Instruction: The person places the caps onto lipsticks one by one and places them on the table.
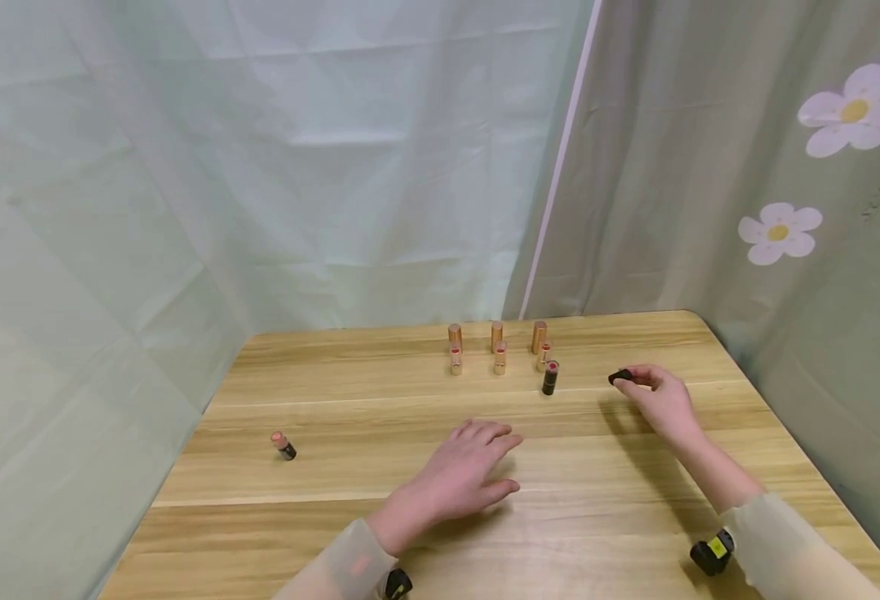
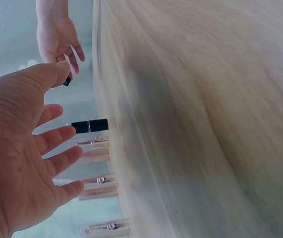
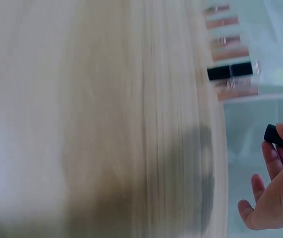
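My right hand pinches a black lipstick cap between thumb and fingers, held above the table toward the right. Left of it an uncapped black lipstick with a red tip stands upright. My left hand hovers over the middle of the table, fingers spread and holding nothing. In the left wrist view its palm and parted fingers show plainly. Farther left on the table is another uncapped black lipstick with a pink tip. The right wrist view also shows the pinched cap.
Behind the standing black lipstick, three uncapped gold lipsticks, one of them at the left end, stand in a row before three gold caps, including the middle one. Curtains hang along the back and sides of the wooden table.
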{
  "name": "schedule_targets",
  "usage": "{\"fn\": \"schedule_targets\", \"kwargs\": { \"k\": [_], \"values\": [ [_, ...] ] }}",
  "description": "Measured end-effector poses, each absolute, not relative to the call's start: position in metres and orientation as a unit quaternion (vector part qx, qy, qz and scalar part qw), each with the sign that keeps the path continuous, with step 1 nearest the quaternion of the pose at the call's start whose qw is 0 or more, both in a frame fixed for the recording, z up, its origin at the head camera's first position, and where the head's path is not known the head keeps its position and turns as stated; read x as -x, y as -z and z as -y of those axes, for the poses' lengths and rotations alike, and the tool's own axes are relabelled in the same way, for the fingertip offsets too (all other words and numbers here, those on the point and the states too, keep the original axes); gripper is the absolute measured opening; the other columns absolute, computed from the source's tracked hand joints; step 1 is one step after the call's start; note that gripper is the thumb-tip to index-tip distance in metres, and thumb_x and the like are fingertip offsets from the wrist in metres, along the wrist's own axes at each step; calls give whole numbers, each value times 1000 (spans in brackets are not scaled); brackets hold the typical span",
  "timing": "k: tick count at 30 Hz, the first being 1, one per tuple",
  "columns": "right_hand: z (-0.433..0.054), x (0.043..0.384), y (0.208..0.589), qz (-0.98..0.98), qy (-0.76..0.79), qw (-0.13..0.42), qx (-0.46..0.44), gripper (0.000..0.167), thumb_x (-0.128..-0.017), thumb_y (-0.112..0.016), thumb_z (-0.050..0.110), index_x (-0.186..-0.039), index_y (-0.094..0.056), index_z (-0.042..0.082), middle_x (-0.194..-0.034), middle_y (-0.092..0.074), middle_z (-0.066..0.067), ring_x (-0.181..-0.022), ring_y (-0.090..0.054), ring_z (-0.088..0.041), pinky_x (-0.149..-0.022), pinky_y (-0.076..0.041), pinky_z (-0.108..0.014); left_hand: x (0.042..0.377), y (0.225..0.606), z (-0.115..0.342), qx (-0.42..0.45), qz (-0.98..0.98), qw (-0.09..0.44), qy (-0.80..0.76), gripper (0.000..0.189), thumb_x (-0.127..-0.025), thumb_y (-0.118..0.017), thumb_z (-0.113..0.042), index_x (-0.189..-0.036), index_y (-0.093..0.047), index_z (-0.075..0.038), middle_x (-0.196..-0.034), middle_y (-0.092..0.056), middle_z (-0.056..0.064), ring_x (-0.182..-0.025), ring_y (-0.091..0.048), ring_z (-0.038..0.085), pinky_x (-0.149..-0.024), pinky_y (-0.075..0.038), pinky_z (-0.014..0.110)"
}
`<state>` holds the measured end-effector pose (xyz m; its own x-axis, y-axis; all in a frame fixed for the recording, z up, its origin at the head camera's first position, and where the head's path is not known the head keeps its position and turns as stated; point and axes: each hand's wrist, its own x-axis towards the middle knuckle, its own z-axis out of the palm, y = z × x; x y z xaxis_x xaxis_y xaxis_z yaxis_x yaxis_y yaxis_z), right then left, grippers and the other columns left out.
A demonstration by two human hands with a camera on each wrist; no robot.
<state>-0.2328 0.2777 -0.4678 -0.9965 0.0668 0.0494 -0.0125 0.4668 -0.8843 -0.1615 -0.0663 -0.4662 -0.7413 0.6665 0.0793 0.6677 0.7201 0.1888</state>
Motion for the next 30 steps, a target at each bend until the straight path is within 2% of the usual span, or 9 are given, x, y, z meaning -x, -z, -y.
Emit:
{"fn": "schedule_targets", "kwargs": {
  "k": [6,11,16,21,23,27,30],
  "values": [
    [-255,212,459,826,-563,38,16,50,-96,-73,41,-124,-66,0,-110,-69,-1,-99,-58,-11,-79,-47,-21,159,465,75,352,928,2,120,66,-99,-64,-51,-154,-47,-18,-155,-46,5,-142,-41,25,-120,-26,52],
    [-230,202,455,770,-637,-13,18,48,-95,-75,35,-124,-64,-3,-108,-70,6,-103,-61,-7,-89,-47,-20,157,462,84,342,930,10,135,64,-98,-65,-48,-152,-49,-18,-154,-47,4,-142,-41,25,-121,-25,51],
    [-208,198,460,713,-698,-68,32,39,-97,-74,26,-123,-65,-1,-110,-69,7,-104,-61,-7,-95,-47,-24,155,460,94,333,931,10,150,63,-99,-66,-46,-152,-50,-16,-154,-48,5,-142,-42,26,-120,-25,53],
    [-187,201,468,662,-743,-87,49,30,-95,-74,12,-119,-65,-3,-99,-66,4,-89,-58,-10,-86,-51,-28,154,461,109,324,932,14,162,62,-98,-67,-44,-151,-51,-15,-152,-50,6,-140,-44,27,-119,-28,53],
    [-179,202,471,656,-748,-91,51,29,-94,-74,9,-118,-65,-4,-102,-66,1,-88,-57,-10,-85,-51,-28,154,461,115,318,933,14,166,61,-98,-68,-43,-150,-52,-15,-151,-51,6,-139,-44,27,-119,-28,52],
    [-164,203,474,654,-748,-102,41,33,-94,-73,7,-123,-64,-5,-120,-67,-5,-99,-62,-9,-91,-52,-28,152,461,127,307,935,23,174,59,-97,-70,-42,-148,-54,-14,-149,-52,6,-138,-46,27,-118,-31,53],
    [-155,205,475,660,-743,-106,34,37,-93,-74,7,-125,-62,-7,-121,-67,-6,-102,-63,-10,-92,-51,-27,150,457,138,300,935,38,186,58,-97,-71,-39,-146,-56,-13,-147,-54,7,-136,-48,28,-116,-33,54]
  ]
}}
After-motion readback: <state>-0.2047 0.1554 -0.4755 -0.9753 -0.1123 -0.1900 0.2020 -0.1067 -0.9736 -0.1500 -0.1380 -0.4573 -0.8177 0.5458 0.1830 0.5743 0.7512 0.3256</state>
